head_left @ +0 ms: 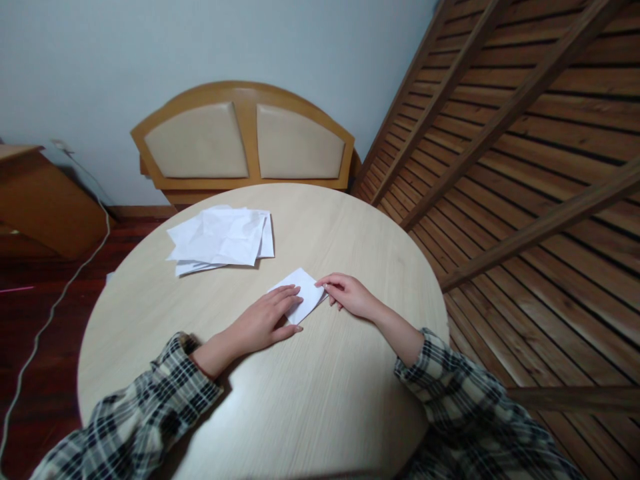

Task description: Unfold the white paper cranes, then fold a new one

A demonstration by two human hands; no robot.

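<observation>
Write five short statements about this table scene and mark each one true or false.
1. The left hand lies flat on the small folded paper. True.
2. The right hand is lifted well clear of that paper. False: its fingers meet the paper's right corner.
3. A loose pile of white sheets lies on the table beyond the hands. True.
4. The table is square. False: it is round.
5. A chair with a padded back stands behind the table. True.
</observation>
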